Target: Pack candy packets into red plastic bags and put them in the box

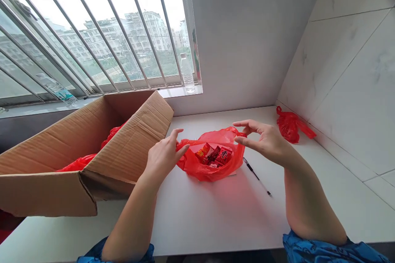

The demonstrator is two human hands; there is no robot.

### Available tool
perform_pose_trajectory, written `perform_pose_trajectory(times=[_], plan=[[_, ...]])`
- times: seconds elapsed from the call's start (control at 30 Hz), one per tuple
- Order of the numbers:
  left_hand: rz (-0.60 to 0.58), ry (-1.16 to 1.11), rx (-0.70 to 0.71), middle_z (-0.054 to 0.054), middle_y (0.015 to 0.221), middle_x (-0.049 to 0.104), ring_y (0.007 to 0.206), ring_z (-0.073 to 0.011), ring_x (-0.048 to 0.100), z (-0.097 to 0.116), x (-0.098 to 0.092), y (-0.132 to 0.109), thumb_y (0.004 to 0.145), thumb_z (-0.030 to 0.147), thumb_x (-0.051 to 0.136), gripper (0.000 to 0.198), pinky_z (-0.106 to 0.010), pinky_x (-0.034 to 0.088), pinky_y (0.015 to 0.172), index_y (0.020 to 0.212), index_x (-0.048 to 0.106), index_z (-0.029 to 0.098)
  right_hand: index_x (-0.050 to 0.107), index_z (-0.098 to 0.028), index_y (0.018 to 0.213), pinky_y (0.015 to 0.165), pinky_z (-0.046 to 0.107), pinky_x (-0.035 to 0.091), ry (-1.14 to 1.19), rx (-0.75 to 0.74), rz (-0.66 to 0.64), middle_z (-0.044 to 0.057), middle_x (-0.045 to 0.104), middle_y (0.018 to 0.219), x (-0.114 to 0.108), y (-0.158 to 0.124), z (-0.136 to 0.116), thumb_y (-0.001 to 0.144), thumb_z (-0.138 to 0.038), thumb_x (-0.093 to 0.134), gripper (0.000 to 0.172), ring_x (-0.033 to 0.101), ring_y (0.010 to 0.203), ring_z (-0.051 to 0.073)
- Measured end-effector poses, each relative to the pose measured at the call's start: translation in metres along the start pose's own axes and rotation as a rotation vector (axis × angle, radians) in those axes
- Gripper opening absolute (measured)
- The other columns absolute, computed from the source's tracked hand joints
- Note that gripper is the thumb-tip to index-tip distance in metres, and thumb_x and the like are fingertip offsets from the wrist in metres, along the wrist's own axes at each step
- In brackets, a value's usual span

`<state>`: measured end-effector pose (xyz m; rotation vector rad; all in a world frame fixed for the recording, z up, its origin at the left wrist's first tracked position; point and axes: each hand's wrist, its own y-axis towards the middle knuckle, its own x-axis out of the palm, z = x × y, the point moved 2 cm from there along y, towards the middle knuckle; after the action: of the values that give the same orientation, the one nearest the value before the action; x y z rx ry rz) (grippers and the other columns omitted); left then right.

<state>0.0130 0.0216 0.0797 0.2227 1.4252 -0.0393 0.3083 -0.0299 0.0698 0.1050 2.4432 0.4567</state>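
Two bare hands over a white table (188, 222), held apart, with the red plastic bag (197, 171) between them near the table's middle, its mouth open and facing up. Left hand (163, 158): fingers spread, tips at the bag's left rim, no clear grip. Right hand (262, 141): thumb and forefinger curved at the bag's upper right rim, a little apart; cannot tell whether they pinch the plastic. Inside the bag, red snack packets (214, 155) lie heaped, with some yellow and white print. A black pen (256, 175) lies on the table just right of the bag, slanting away from it. Left of the hands, a big cardboard box (129, 139) with its flaps open; loose red plastic (78, 163) shows inside. A crumpled red bag (288, 126) sits farther right against the tiled wall (348, 86). Behind, a barred window (101, 28) looks out on pale apartment blocks — a water bottle (187, 73) stands upright on the sill, another bottle (57, 89) lies on its side. Blue sleeves (321, 250) at the bottom of the view.
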Motion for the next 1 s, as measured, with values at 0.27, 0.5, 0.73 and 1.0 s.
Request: perform_pose_trajectory(times=[0.27, 0.5, 0.73, 1.0], plan=[[-0.230, -0.052, 0.076, 0.001, 0.079, 0.070, 0.078, -0.0223, 0.066, -0.021, -0.010, -0.014, 0.083, 0.037, 0.061, 0.060, -0.029, 0.045, 0.065, 0.142, 0.047, 0.034, 0.069, -0.028, 0.086, 0.053, 0.028, 0.040, -0.298, 0.103, 0.080, 0.000, 0.074, 0.085, -0.007, -0.009, -0.006, 0.090, -0.045, 0.060, 0.020, 0.063, 0.067, 0.018], [-0.053, -0.892, 0.312, -0.005, 0.102, 0.065, 0.087, -0.0179, 0.066, -0.012, -0.017, 0.012, 0.094, 0.046, 0.052, 0.038, -0.027, 0.057, 0.068, 0.122, 0.066, 0.027, 0.066, -0.026, 0.087, 0.082, 0.034, 0.052, 0.260, -0.077, 0.267, 0.003, 0.070, 0.109, 0.002, 0.010, -0.018, 0.088, -0.045, 0.065, 0.020, 0.066, 0.099, 0.021], [0.165, -0.728, 0.247, -0.004, 0.100, 0.066, 0.083, -0.0156, 0.065, -0.009, 0.000, 0.027, 0.091, 0.049, 0.058, 0.031, -0.025, 0.054, 0.069, 0.100, 0.073, 0.024, 0.066, -0.025, 0.089, 0.092, 0.040, 0.049, 0.447, -0.055, 0.232, 0.004, 0.068, 0.117, 0.020, 0.023, -0.015, 0.088, -0.045, 0.067, 0.020, 0.064, 0.106, 0.022], [0.174, -0.303, 0.125, 0.003, 0.089, 0.065, 0.065, -0.0121, 0.059, -0.011, -0.004, 0.014, 0.090, 0.059, 0.054, 0.036, -0.025, 0.040, 0.059, 0.083, 0.069, 0.028, 0.064, -0.023, 0.081, 0.088, 0.041, 0.050, 0.452, 0.014, 0.120, 0.007, 0.073, 0.110, 0.029, 0.017, -0.021, 0.087, -0.048, 0.067, 0.026, 0.066, 0.105, 0.026]])
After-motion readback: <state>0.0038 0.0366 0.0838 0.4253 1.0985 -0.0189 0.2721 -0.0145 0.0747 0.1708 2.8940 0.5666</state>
